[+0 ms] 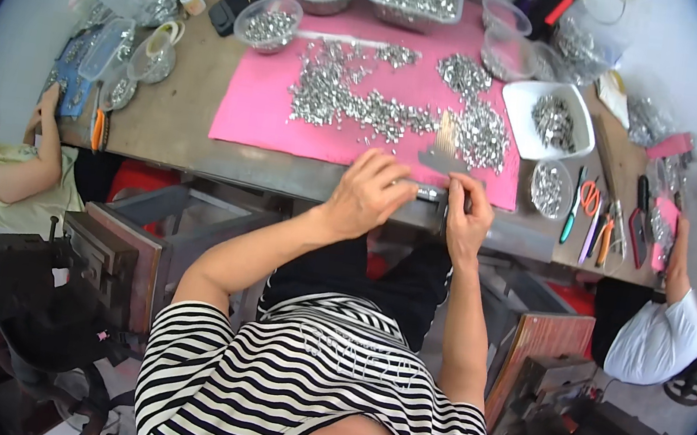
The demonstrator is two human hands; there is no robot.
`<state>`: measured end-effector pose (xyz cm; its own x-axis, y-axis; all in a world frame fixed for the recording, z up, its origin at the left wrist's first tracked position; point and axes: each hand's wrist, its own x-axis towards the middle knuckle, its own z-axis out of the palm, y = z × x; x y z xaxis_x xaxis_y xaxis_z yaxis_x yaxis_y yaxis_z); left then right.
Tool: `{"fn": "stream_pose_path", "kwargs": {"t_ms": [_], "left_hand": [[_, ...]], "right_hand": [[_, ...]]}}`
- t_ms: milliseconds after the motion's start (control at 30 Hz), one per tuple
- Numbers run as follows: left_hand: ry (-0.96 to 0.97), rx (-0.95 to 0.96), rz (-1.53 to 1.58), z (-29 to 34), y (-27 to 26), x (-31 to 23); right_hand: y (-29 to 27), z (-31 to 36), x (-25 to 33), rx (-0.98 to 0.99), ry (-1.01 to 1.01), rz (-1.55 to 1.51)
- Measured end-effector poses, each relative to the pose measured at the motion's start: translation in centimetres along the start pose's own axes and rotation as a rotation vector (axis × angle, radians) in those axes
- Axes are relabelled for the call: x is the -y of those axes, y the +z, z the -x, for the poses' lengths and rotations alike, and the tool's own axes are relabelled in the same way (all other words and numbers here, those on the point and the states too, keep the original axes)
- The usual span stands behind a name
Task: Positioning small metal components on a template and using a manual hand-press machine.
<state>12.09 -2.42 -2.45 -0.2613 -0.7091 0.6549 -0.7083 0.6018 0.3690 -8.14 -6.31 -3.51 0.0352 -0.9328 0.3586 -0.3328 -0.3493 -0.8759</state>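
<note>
At the near edge of the pink mat (247,122) my two hands work close together, both with fingers bent inward. My left hand (369,192) is closed in a pinch, its fingertips pointing right. Facing it, my right hand (468,219) pinches with thumb and forefinger. Between the fingertips shows a small shiny silver strip (428,192); which hand grips it I cannot make out. A flat grey plate (442,161) lies just beyond, by my right fingertips. Past it is a small tan ridged piece (447,132), amid loose silver metal pieces (320,97) spread over the mat.
Tubs of metal pieces (410,18) line the back. On the right stand a white square tray (514,107) and a round tub (550,190), beside scissors (589,199) and pliers (604,240). People sit left (31,179) and right (656,338).
</note>
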Motion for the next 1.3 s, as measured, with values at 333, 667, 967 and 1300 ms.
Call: {"fn": "stream_pose_path", "kwargs": {"t_ms": [333, 667, 967, 1300], "left_hand": [[-0.161, -0.087, -0.089, -5.3, -2.7, 10.7], [-0.215, 0.093, -0.309, -9.1, -1.3, 17.6], [-0.108, 0.016, -0.154, -10.2, 0.1, 17.2], [-0.149, 0.005, -0.180, -10.3, 2.9, 17.9]], "right_hand": [[7.6, -14.5, 1.2, 0.302, -0.405, 0.307], [13.1, -17.3, -1.2, 0.325, -0.558, 0.510], [1.2, -8.3, 3.7, 0.536, -0.072, 0.284], [-0.1, -7.2, 2.2, 0.627, -0.109, 0.267]]}}
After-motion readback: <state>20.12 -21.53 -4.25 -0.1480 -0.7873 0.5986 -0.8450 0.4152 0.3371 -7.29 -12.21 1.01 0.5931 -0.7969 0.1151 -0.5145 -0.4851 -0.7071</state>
